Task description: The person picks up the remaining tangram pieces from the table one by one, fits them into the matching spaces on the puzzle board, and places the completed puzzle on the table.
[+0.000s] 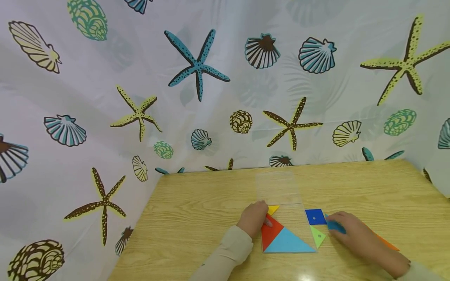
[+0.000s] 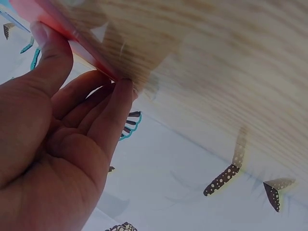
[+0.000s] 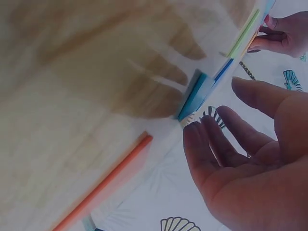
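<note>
My left hand (image 1: 254,218) is at the left edge of a red triangle (image 1: 271,231) tangram piece. In the left wrist view its thumb and fingertips pinch the red edge (image 2: 79,38). A light blue triangle (image 1: 290,242) lies against the red one, and a small yellow triangle (image 1: 272,210) shows just behind. These lie within a clear plastic sheet or case (image 1: 277,187). My right hand (image 1: 351,230) hovers over a teal-blue piece (image 1: 335,226), partly hidden by it. In the right wrist view, thumb and fingers stand apart beside that piece (image 3: 193,96).
Between the hands lie a dark blue piece (image 1: 315,217) and a light green triangle (image 1: 318,235). An orange piece (image 1: 388,242) sits partly behind the right forearm. The wood-grain table (image 1: 197,203) meets a white cloth (image 1: 225,148) printed with shells and starfish.
</note>
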`<state>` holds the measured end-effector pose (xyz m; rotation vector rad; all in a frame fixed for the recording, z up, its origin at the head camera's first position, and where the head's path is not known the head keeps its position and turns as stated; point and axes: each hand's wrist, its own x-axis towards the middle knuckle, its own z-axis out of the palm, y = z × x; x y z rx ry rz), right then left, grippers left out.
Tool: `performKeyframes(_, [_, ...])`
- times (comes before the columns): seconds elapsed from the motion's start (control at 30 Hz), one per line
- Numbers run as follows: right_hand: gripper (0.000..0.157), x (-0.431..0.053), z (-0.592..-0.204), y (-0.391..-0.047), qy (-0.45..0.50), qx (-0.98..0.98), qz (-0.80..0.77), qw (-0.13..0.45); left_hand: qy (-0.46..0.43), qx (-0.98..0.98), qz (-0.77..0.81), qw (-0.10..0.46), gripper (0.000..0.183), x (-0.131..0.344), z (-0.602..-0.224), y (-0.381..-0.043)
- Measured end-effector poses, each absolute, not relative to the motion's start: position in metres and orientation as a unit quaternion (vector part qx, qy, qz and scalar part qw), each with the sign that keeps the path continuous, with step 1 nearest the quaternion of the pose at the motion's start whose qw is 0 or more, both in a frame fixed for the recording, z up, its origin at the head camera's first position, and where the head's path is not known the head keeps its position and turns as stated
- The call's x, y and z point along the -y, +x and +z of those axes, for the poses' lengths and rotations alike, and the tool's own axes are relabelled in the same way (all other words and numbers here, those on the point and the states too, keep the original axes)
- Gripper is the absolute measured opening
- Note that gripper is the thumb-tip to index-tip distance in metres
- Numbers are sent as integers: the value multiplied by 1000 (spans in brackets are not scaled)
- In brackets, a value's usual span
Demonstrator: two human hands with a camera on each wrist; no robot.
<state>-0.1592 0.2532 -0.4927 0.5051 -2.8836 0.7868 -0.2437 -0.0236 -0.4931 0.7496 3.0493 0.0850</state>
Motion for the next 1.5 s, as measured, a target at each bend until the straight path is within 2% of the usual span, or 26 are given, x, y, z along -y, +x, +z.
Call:
performKeyframes(0.27, [43, -262, -492, -161, 151, 957, 249, 12, 240, -970, 23, 3, 28, 24, -491, -243])
performKeyframes(0.47, [46, -263, -493, -163, 147, 960, 238, 7, 246, -969, 23, -5, 31, 25, -490, -242])
performKeyframes(0.7, [43, -263, -496, -170, 133, 959, 250, -11, 261, -965, 5, -20, 31, 25, -490, -243])
performKeyframes(1.03, [43, -263, -494, -178, 111, 943, 310, -53, 247, -969, 12, 0, 36, 23, -489, -244])
performKeyframes(1.27, [38, -265, -494, -177, 104, 946, 304, -52, 257, -966, 3, -11, 35, 25, -489, -242])
performKeyframes(1.5, [36, -264, -491, -178, 84, 942, 315, -83, 250, -968, -2, -13, 42, 26, -490, -242])
